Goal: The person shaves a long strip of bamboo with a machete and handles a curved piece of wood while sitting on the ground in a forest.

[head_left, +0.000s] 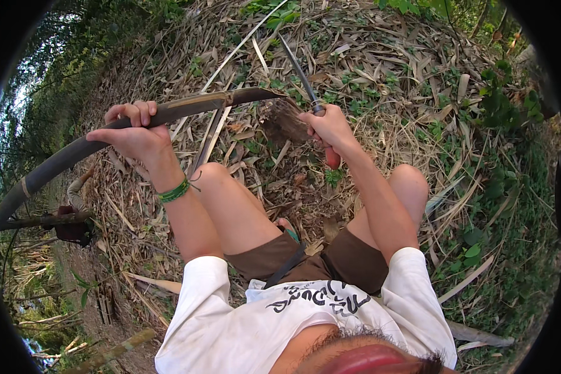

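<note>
A long, dark bamboo pole [193,107] curves in from the left edge, and its split or cut tip lies over a short wooden stump [280,121]. My left hand [137,137] is closed on the pole from below, fingers curled over the top and thumb stretched along it. In my right hand [329,128] is a machete [300,73], gripped by its red handle. Its long narrow blade points up and away, just right of the pole's tip, and does not appear to touch it.
Pale split bamboo strips [240,47] lie beyond the pole. Dry leaves and green plants cover the ground around my bent knees. At the far left, a person in dark clothing [73,229] seems to crouch near a branch [40,220]. More cut poles [115,352] lie lower left.
</note>
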Available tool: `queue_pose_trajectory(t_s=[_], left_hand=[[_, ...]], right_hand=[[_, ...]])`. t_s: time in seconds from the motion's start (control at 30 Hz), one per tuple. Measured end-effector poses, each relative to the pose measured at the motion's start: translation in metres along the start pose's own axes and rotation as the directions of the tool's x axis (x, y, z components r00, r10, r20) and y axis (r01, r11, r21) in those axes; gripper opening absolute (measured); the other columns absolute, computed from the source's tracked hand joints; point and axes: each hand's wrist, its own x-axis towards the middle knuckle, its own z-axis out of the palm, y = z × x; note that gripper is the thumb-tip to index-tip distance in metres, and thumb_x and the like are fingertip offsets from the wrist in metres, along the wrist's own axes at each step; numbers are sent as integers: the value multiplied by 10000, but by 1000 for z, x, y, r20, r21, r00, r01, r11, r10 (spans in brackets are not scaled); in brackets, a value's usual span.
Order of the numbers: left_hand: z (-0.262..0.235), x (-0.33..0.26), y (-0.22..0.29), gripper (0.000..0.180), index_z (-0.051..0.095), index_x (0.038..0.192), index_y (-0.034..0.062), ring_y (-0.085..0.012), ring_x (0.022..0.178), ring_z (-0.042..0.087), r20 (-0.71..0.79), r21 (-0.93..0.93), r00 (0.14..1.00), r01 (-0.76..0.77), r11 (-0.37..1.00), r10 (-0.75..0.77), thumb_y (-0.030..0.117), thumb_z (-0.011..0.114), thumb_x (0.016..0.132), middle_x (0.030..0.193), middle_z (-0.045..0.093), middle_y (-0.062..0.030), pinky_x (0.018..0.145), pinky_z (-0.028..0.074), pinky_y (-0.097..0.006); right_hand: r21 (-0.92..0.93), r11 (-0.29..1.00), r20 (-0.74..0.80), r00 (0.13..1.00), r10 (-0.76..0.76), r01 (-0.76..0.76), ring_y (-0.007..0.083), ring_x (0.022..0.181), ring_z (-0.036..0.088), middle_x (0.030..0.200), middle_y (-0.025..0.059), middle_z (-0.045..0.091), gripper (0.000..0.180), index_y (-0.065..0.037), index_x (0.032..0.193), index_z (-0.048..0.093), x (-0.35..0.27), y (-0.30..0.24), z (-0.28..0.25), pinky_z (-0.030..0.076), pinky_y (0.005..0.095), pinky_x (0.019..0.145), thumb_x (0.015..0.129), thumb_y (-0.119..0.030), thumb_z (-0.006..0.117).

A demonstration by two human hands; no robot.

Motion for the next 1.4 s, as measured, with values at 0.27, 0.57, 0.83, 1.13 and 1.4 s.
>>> queue_pose_trajectory(t_s=[0.27, 0.57, 0.83, 1.13, 1.4], left_hand=[[-6, 31, -66, 783, 425, 804, 122, -149, 468, 314, 93, -4, 993, 72, 997, -71, 873, 213, 869, 543, 333, -10, 502, 354, -315], [-29, 43, -95, 820, 474, 776, 97, -170, 510, 397, 143, -13, 983, 114, 993, -110, 888, 268, 829, 588, 401, -28, 556, 396, -338], [-23, 50, -108, 786, 461, 758, 94, -148, 523, 360, 60, 15, 991, 119, 993, -120, 845, 269, 887, 614, 373, -15, 535, 355, -313], [-13, 55, -115, 822, 444, 753, 103, -143, 503, 319, 33, 35, 996, 82, 996, -83, 904, 278, 823, 582, 353, -11, 510, 304, -294], [-18, 67, -120, 826, 433, 744, 100, -142, 482, 287, 2, 24, 995, 102, 994, -102, 892, 223, 849, 552, 328, -7, 494, 303, -297]], right_hand=[[-41, 990, 6, 991, -136, 136, 150, 556, 581, 670, 40, 604, 362, -6, 884, 599, -2, 20, 18, 478, 341, 556, 922, -343, 726], [-149, 989, -66, 998, -9, -1, 82, 513, 484, 637, -10, 524, 338, -43, 878, 552, 2, 39, 32, 407, 264, 475, 979, -342, 675], [-10, 1000, -27, 999, -25, 25, 80, 507, 476, 642, -10, 521, 386, -69, 892, 521, -7, 27, 55, 405, 263, 465, 1006, -424, 622], [75, 997, -153, 988, 26, -15, 68, 426, 434, 510, -27, 474, 443, -44, 825, 548, -21, 50, 78, 333, 268, 410, 1022, -440, 583], [-46, 993, -155, 982, -112, 106, 80, 467, 453, 538, -8, 505, 475, -37, 795, 550, -6, 29, 76, 363, 271, 458, 1038, -445, 542]])
